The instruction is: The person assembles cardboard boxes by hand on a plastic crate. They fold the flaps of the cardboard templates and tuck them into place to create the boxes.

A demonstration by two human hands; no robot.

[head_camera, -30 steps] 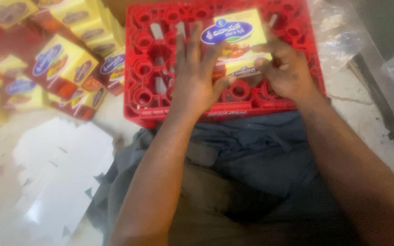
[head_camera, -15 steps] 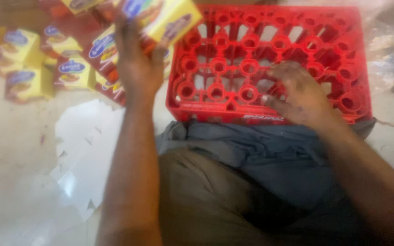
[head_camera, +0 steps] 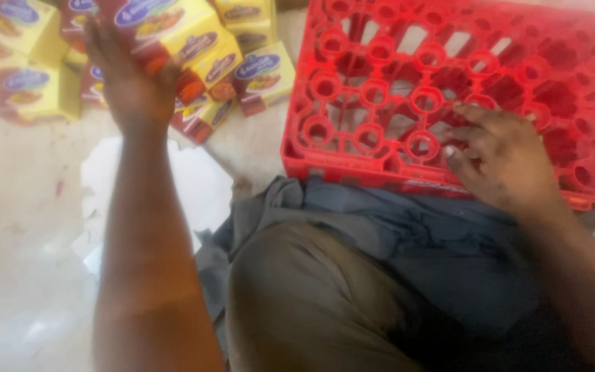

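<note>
box [head_camera: 163, 24], yellow and red, has left the crate [head_camera: 380, 89] and now sits at the floor pile [head_camera: 242, 69], left hand [head_camera: 129, 83] fingers still clamped on it. right hand [head_camera: 507, 162] stays flat on the crate, fingers spread, gripping nothing.

Small cartons lie heaped on the floor at upper left, yellow and red with blue oval labels. The left hand [head_camera: 129, 83] grips the top carton [head_camera: 166, 27]. One carton [head_camera: 263, 76] lies just beside the red crate [head_camera: 518, 103].
</note>
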